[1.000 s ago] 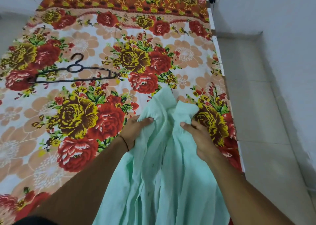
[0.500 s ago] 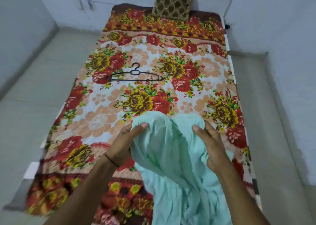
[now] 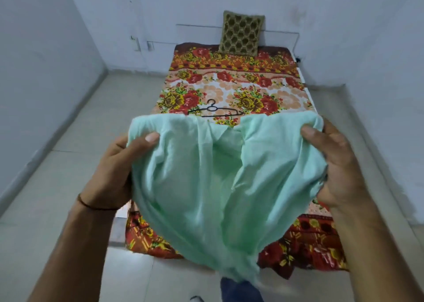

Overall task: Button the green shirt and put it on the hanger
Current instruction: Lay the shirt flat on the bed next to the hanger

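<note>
I hold the pale green shirt [image 3: 202, 187] up in the air in front of me, spread between both hands and hanging down in loose folds. My left hand [image 3: 114, 171] grips its left upper edge, thumb on top of the cloth. My right hand [image 3: 337, 164] grips the right upper edge the same way. No buttons show from this side. A black hanger [image 3: 214, 111] lies flat on the flowered bed sheet [image 3: 252, 95] beyond the shirt, its lower bar partly hidden behind the cloth.
The low bed runs away from me to the back wall, where a patterned olive cushion [image 3: 241, 34] leans upright. Pale tiled floor [image 3: 68, 164] lies on both sides of the bed. White walls close in on the left, right and back.
Both hands have lifted the shirt off the bed and pulled apart, spreading it wide. The view has risen and backed away, so the whole bed and cushion now show.
</note>
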